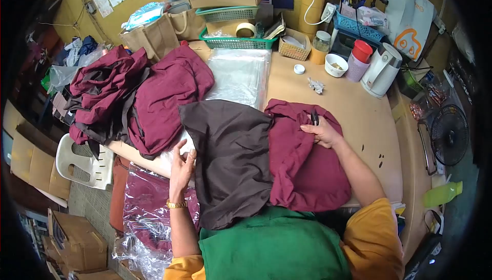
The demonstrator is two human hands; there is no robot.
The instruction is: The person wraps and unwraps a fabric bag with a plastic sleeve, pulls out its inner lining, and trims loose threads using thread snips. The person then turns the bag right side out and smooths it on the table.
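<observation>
A maroon and dark brown cloth piece lies spread in front of me, with its dark brown part on the left and its maroon part bunched on the right. My left hand is at the dark edge, fingers stretched and apart, beside a bit of white material. Over the maroon cloth, my right hand is closed on a small black tool; its exact kind is too small to tell. The right fingertips touch the maroon folds.
More maroon garments are heaped at the left. Clear plastic bags lie flat behind the cloth. Along the back stand a green basket, a jar, a white bowl and an electric kettle. A plastic-wrapped maroon bundle sits below the table's left edge.
</observation>
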